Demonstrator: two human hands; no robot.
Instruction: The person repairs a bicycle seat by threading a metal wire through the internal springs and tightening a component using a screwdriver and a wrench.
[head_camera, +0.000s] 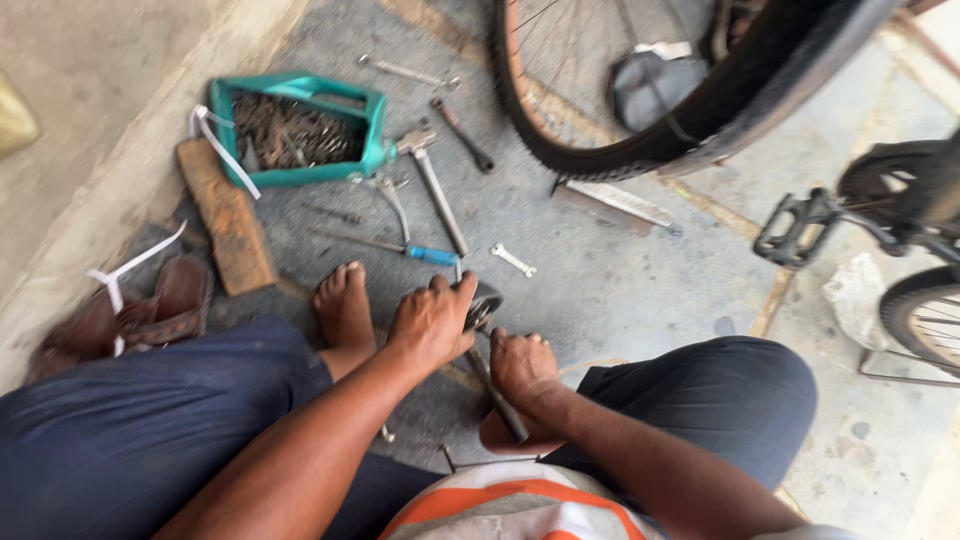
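Two hands: both at work low between the person's knees, over the grey concrete floor (620, 290).
Left hand (432, 322): fingers curled and pressed together over a small round dark metal part (484, 303); thumb on its upper edge.
Right hand (520, 365): fist wrapped tight round a long dark metal bar tool (500, 398), fingers together.
Bar axis: long axis runs from the round part down toward the person, lower end near the right knee; upper end points away, toward the bicycle wheel with black tyre (650, 140).
Round part position: just ahead of the bare foot (345, 305), touching the bar's upper end; blurred, its detail cannot be told.
Nearby on floor: blue-handled screwdriver (432, 254) just beyond the left hand, lying roughly crosswise; small silver spanner (513, 260) near it; long silver adjustable wrench (438, 195) pointing away.
Farther: teal plastic container cut open, full of rusty bits (295, 130); brown wooden block (228, 215) beside it; brown sandals (150, 310) to the left.
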